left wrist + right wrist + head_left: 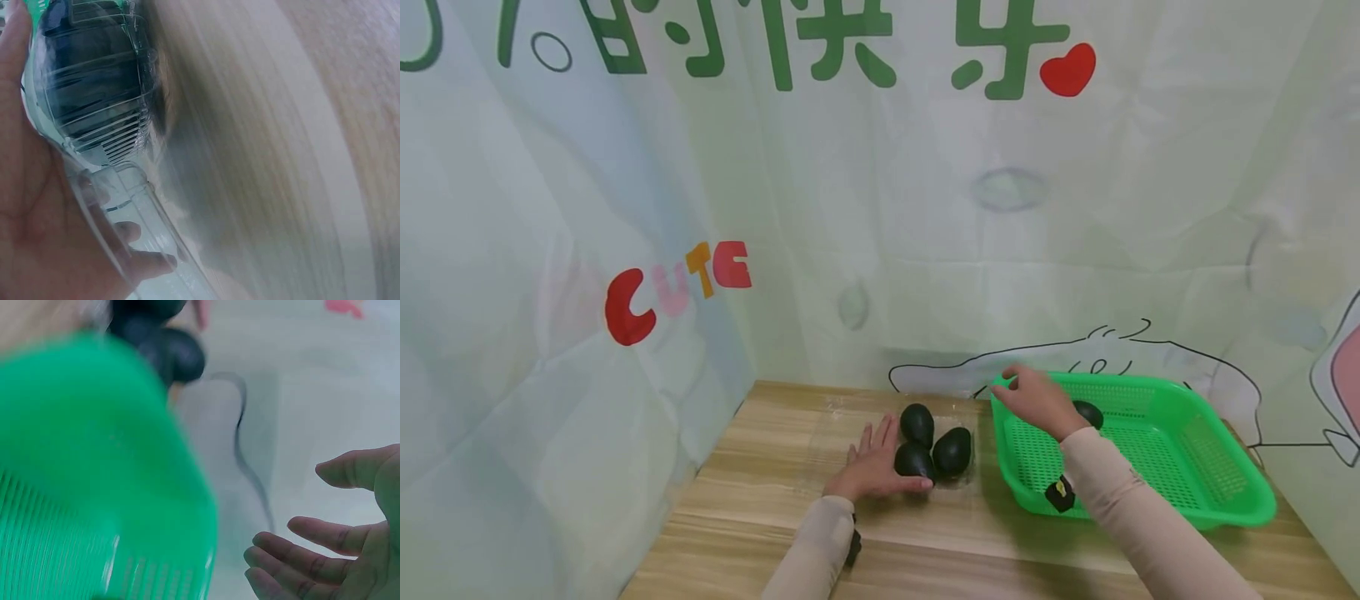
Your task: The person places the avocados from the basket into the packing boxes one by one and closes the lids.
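Observation:
Three dark avocados [952, 452] sit close together in a clear plastic container [831, 433] on the table. The left hand [876, 469] lies against its near left part, fingers spread and thumb extended beside the nearest avocado; in the left wrist view the palm [44, 231] touches the clear plastic [134, 206], with a dark avocado [94, 75] behind it. The right hand [1037, 400] is above the left rim of the green basket [1213, 425], holding nothing; the right wrist view shows its fingers [306, 562] apart. One avocado [1087, 414] is in the basket, partly hidden by the right arm.
The basket stands on the right side of the wooden table [737, 475]. A printed cloth [925, 250] hangs behind the table and along its left side. Black wrist devices [1061, 494] are on both wrists.

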Demonstrator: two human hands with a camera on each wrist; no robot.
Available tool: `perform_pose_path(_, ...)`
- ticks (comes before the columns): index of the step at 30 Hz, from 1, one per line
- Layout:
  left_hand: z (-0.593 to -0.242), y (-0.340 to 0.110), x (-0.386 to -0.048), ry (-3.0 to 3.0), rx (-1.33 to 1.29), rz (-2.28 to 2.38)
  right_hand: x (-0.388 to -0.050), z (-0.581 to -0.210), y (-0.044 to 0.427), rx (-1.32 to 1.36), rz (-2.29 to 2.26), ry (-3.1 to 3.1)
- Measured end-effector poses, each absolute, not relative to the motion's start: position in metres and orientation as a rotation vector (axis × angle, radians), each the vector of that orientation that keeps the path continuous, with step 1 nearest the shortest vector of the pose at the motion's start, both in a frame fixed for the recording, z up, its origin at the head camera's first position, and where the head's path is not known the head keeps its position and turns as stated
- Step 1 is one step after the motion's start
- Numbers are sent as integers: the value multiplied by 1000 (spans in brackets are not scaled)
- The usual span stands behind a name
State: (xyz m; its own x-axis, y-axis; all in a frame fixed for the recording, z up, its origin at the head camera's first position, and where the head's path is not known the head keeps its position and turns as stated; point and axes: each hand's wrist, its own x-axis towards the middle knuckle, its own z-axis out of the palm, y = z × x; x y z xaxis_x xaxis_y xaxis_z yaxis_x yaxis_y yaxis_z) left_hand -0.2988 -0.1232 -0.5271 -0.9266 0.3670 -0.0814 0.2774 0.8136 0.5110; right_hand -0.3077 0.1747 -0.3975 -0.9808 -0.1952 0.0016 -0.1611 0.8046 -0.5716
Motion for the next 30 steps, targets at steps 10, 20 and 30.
perform_pose_path(10, -526, -124, -298, 2810, 494, 769, -329, -415, 232, -280, -601, 3048)
perform_pose_path(20, -520, -124, -295, 2794, 490, 802, -353, -444, 266, -224, -482, 3022)
perform_pose_path(30, -522, -124, -294, 2807, 494, 771, -357, -464, 283, -268, -435, 2949)
